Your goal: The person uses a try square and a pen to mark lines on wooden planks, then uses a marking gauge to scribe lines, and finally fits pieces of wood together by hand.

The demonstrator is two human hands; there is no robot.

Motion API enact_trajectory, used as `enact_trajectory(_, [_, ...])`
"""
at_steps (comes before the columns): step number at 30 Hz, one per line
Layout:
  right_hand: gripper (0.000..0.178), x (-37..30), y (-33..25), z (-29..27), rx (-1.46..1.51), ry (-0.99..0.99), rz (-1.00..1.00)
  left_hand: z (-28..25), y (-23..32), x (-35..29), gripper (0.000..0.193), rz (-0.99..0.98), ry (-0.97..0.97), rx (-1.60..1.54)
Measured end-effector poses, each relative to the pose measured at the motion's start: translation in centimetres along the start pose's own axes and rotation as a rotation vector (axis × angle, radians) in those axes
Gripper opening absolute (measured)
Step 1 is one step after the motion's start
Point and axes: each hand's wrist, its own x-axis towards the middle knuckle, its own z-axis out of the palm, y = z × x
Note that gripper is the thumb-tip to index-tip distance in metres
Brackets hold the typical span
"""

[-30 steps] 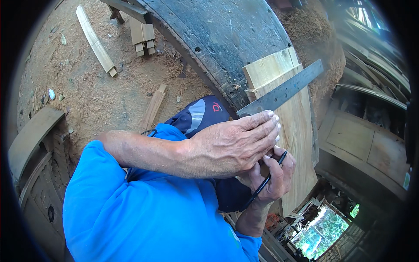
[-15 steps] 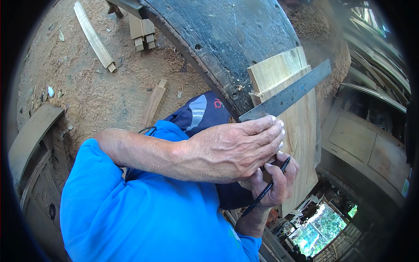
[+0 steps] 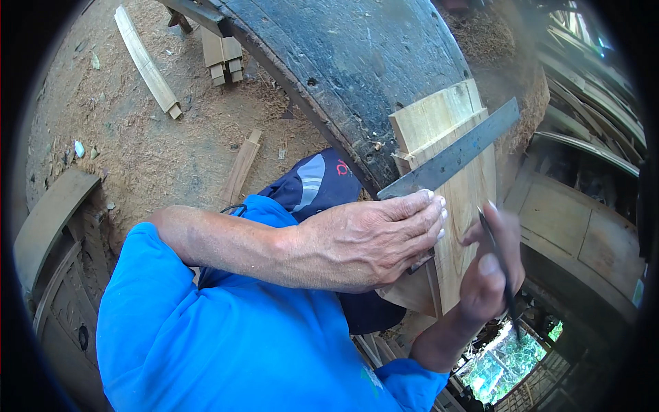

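A metal try square's blade [image 3: 456, 147] lies slantwise across a pale wooden board [image 3: 461, 199] with a stepped end. My left hand [image 3: 384, 240] is closed over the square's near end, its fingers together, hiding most of the stock. My right hand [image 3: 491, 271], slightly blurred, holds a slim black pencil [image 3: 499, 250] between the fingers, with the tip upward. It hovers by the board's right edge, apart from the blade. The board rests at the near end of a dark worn workbench [image 3: 343, 62].
Sawdust covers the ground [image 3: 137, 144] at left, where a curved wood strip [image 3: 147, 62], a short stick [image 3: 241, 165] and stacked tenoned pieces [image 3: 222, 55] lie. Curved wooden parts [image 3: 58, 213] stand at far left. A panelled wooden piece [image 3: 570, 220] stands at right.
My right hand has moved right and up from beneath my left hand, taking the pencil along and uncovering more of the board. My left hand and the square have hardly shifted.
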Motion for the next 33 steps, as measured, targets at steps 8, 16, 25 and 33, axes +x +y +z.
enact_trajectory(8, [0.018, 7.3, 0.1, 0.5, 0.217, -0.261, 0.188, -0.4, -0.7, 0.0, 0.054, 0.041, -0.049, 0.021])
enact_trajectory(16, [0.017, 7.3, 1.6, 0.8, 0.292, -0.285, 0.208, -0.1, -0.5, 0.1, 0.049, 0.017, -0.035, -0.020])
enact_trajectory(25, [0.017, 8.5, 1.0, 1.5, 0.150, -0.351, 0.342, -0.5, -0.7, 0.3, 0.050, 0.019, -0.034, -0.050])
enact_trajectory(33, [0.016, 9.7, 0.6, 1.5, 0.100, -0.435, 0.378, -0.5, -0.7, 0.2, 0.053, 0.012, -0.045, -0.058])
